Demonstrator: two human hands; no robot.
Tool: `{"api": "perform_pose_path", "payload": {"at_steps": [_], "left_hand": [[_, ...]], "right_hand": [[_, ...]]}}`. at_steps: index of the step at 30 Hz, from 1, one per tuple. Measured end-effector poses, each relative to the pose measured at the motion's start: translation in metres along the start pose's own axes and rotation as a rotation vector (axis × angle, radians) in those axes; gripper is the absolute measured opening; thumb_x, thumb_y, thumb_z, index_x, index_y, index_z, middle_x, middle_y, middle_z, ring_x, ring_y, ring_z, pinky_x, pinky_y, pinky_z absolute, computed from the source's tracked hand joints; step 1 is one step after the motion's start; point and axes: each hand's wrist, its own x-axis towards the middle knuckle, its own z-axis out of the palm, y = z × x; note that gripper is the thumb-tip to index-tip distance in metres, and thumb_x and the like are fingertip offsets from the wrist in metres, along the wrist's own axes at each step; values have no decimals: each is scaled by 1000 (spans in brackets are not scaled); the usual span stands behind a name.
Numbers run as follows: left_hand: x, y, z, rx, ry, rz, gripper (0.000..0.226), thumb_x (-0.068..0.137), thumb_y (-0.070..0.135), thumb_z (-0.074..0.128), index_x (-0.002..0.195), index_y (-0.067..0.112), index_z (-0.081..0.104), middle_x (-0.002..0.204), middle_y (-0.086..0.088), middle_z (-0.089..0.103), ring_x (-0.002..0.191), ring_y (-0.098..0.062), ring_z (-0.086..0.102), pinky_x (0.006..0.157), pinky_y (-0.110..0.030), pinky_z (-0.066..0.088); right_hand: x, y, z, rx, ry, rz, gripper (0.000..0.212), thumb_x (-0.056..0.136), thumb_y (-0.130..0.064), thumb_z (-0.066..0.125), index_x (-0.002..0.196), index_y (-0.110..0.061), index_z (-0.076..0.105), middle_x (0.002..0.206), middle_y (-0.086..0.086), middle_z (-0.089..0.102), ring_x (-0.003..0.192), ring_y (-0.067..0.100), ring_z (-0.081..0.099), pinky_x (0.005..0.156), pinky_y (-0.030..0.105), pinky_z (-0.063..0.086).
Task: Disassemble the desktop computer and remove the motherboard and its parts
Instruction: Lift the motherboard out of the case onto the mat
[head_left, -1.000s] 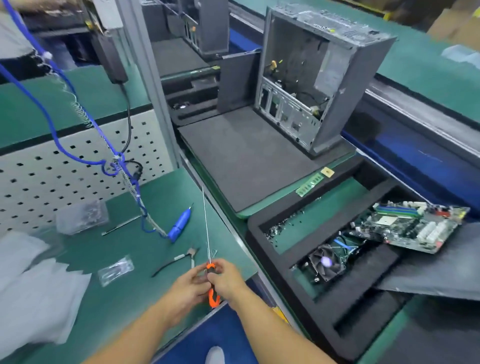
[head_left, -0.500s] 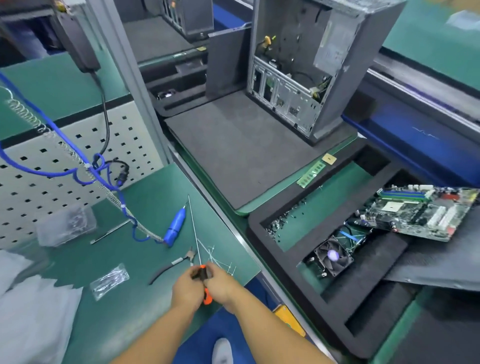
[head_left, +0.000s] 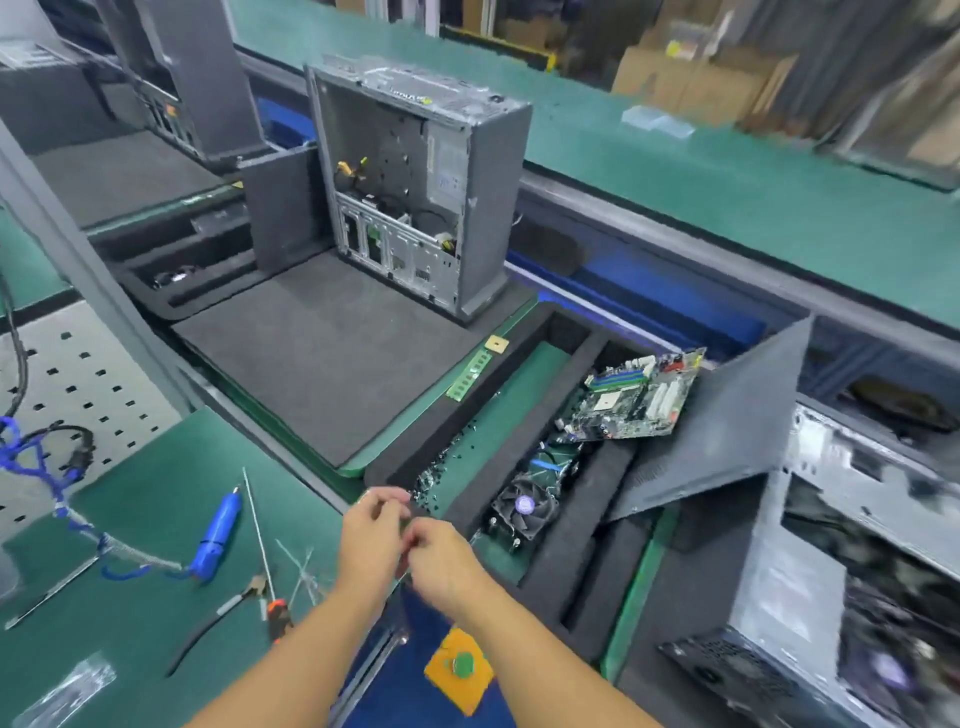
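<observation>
My left hand (head_left: 371, 535) and my right hand (head_left: 447, 564) meet fingertip to fingertip at the near corner of the black foam tray (head_left: 571, 566). Their fingers are curled and blurred, and I cannot see whether anything small is pinched between them. The orange-handled screwdriver (head_left: 276, 613) lies on the green bench, left of my hands. The motherboard (head_left: 634, 400) leans in the tray, with a cooler fan (head_left: 524, 506) below it. The open computer case (head_left: 415, 182) stands upright on the grey foam mat (head_left: 322, 364).
Loose screws (head_left: 441, 467) lie in the tray's green compartment. A RAM stick (head_left: 470, 374) and a small chip (head_left: 496, 344) lie beside the mat. A grey side panel (head_left: 727, 431) leans right of the tray. A blue electric screwdriver (head_left: 221, 530) and pliers (head_left: 223, 613) lie at left. Another case (head_left: 831, 571) stands at right.
Both hands have let go of the orange-handled screwdriver, which now lies on the bench. They have moved right to the tray's near corner. The view has swung to the right.
</observation>
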Motion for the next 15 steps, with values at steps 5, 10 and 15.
{"api": "perform_pose_path", "payload": {"at_steps": [5, 10, 15], "left_hand": [[-52, 44, 87, -63, -167, 91, 35, 82, -1, 44, 68, 20, 68, 60, 5, 60, 55, -11, 52, 56, -31, 42], [-108, 65, 169, -187, -313, 91, 27, 83, -4, 42, 71, 9, 63, 61, -3, 51, 52, -15, 43, 44, -22, 33], [-173, 64, 254, -213, -472, 62, 25, 89, 5, 47, 71, 15, 61, 58, 1, 47, 40, -9, 37, 36, -16, 25]], "right_hand": [[-46, 14, -81, 10, 205, -11, 27, 76, 2, 38, 63, -21, 42, 69, 2, 54, 64, 20, 45, 57, 29, 37], [-95, 48, -162, 27, 332, -6, 24, 76, 0, 39, 69, -17, 55, 74, 7, 60, 59, 19, 45, 42, 22, 31], [-151, 96, -238, 104, 437, 48, 29, 74, 1, 40, 58, -19, 52, 61, -4, 61, 63, 16, 54, 52, 22, 40]]}}
